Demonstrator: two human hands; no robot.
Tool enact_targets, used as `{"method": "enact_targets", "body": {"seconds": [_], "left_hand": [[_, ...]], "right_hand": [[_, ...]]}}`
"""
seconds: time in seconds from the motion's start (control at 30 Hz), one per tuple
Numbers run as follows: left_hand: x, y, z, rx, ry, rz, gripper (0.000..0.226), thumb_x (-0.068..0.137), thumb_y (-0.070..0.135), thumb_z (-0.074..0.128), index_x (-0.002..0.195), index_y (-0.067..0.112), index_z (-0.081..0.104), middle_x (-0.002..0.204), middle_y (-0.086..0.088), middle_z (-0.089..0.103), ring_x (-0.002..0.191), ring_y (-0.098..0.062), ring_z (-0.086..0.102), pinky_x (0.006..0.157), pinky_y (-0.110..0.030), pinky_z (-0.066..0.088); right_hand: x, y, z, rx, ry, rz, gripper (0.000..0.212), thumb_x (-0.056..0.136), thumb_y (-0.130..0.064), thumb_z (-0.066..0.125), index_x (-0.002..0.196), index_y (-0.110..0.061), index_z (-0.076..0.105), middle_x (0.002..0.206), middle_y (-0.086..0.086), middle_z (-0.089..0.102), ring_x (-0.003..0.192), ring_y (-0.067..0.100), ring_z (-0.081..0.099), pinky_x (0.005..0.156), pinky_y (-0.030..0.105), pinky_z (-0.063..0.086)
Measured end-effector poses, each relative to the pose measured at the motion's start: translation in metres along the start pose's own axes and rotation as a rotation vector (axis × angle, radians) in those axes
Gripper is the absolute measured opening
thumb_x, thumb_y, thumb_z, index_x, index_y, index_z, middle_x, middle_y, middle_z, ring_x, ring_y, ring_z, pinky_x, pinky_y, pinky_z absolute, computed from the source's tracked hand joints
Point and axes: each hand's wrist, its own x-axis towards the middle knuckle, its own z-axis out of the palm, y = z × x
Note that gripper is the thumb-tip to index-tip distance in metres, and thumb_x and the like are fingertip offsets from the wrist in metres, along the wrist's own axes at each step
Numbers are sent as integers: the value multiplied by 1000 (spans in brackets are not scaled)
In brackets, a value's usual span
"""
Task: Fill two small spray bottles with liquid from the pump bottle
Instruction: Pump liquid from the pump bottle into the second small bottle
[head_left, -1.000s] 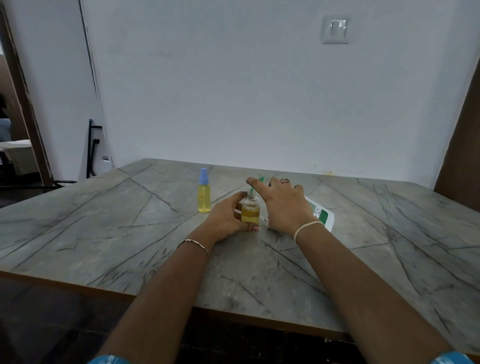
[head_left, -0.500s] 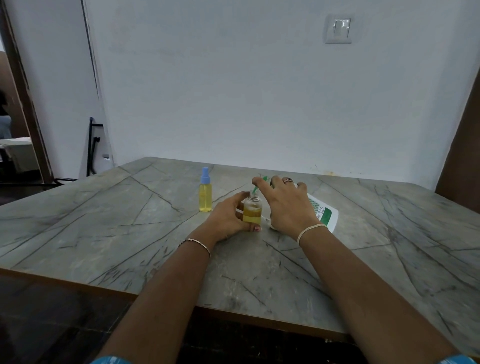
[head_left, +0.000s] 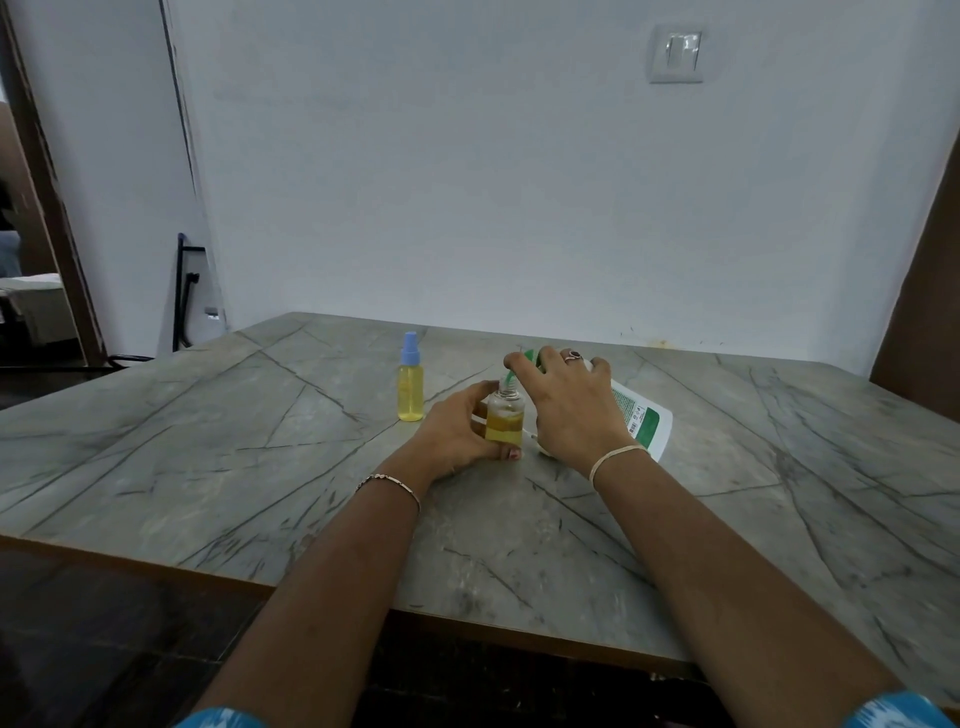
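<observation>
Two small bottles stand upright on the grey table (head_left: 208, 457). The capped spray bottle (head_left: 410, 384), with a blue top and yellow liquid, stands free at 10 o'clock from the left hand (head_left: 454, 434). This hand rests on the table, its fingers and thumb curled round the open spray bottle (head_left: 504, 421), which is partly filled. At 1 o'clock from it, the right hand (head_left: 571, 405) grips the head of the pump bottle (head_left: 644, 415) from above, the forefinger stretched toward the open mouth. The white body leans toward 4 o'clock. Its label (head_left: 640, 420) is green and white with a barcode; the writing is too small to read.
</observation>
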Motion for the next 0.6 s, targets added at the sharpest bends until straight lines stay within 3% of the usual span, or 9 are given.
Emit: {"method": "enact_targets", "body": {"seconds": [0.13,0.23,0.47,0.6], "left_hand": [[-1,1,0,-15,4,3,91,65,16,88,142,22,40,112,0,62,91,-12,65,86,-24,51],[-1,2,1,-9,3,3,92,65,16,88,142,22,40,115,-1,63,93,-14,65,89,-27,51],[-1,3,0,-19,5,-9,90,65,14,87,142,19,41,110,1,62,88,-10,64,80,-18,49],[1,1,0,-25,3,-12,91,64,15,88,142,21,41,116,-3,64,96,-17,67,89,-29,53]], "right_hand": [[-1,2,0,2,-16,-6,81,78,-11,66,140,-32,18,131,8,46,118,31,50,99,53,37],[0,-1,-2,-4,-13,3,78,78,-10,65,139,-30,20,129,8,47,116,31,50,98,53,37],[3,-3,-1,19,3,9,71,80,-11,63,135,-27,22,130,9,47,116,32,49,99,54,36],[3,4,1,91,13,-16,68,81,-15,62,135,-31,24,128,6,49,116,30,51,98,51,38]]}}
